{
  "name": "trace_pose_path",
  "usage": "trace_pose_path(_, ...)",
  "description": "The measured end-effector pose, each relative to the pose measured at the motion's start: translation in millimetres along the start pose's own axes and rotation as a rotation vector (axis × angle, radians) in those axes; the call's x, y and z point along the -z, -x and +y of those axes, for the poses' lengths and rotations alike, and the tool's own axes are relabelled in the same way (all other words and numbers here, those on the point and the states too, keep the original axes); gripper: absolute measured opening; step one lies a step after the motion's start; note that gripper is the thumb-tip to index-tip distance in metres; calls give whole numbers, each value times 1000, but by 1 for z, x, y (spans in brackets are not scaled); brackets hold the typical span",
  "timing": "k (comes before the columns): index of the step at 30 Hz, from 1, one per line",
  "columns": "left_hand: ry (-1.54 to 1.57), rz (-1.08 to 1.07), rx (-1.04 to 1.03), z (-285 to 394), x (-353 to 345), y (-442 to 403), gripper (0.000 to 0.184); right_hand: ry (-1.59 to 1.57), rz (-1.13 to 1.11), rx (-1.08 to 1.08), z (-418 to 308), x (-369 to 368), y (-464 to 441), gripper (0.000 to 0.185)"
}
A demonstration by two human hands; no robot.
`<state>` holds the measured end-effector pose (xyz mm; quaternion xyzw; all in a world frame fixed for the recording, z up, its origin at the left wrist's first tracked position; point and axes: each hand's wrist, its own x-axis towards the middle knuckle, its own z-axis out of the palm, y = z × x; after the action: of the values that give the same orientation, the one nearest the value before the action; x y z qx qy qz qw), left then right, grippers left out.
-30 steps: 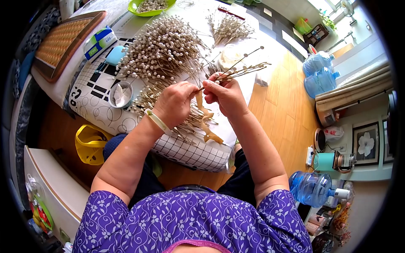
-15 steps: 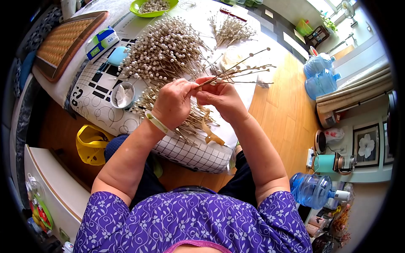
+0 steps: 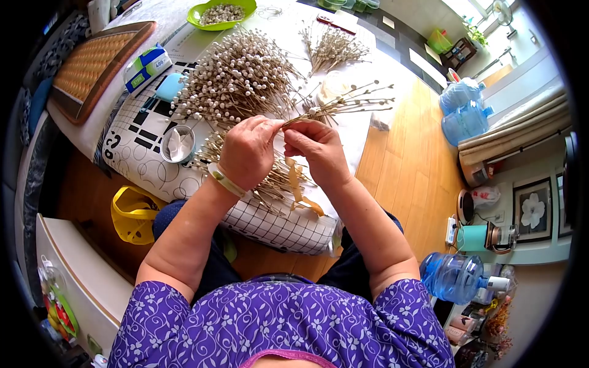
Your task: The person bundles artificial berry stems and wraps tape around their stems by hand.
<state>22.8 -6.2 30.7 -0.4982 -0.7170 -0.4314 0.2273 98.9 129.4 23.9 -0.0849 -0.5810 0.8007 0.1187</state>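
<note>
A thin bundle of stems [image 3: 353, 104] with small buds points right from between my hands. My left hand [image 3: 250, 150] pinches its base end. My right hand [image 3: 319, 150] is closed on the stems just beside it, fingertips almost touching the left ones. A curled tan strip [image 3: 297, 187] hangs below my hands. Behind them lies a large heap of white-budded stems [image 3: 242, 73], and more stems [image 3: 270, 184] lie partly under my left hand. A smaller bunch [image 3: 331, 46] is at the back. The roll of pale tape [image 3: 334, 84] sits behind the held stems.
On the table [image 3: 138, 168] are a cup with white pieces [image 3: 178, 144], a light-blue box [image 3: 170, 87], a tissue pack [image 3: 147, 67], a green bowl [image 3: 221, 13] and a red phone-like object [image 3: 335, 24]. A yellow bag [image 3: 133, 214] is at the lower left.
The held stems have turned and their buds now sit closer together. Both hands have shifted slightly left and down, staying closed, and the tan strip's curl has changed.
</note>
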Motion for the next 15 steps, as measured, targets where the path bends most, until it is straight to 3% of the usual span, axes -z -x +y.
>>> trace_pose_path(8, -44, 0, -47, 0, -1, 4, 15, -171, 72, 32, 6, -8, 4, 15)
trace_pose_path(15, 9, -43, -67, 3, -2, 5, 18, -20, 113, 64, 8, -2, 3, 15)
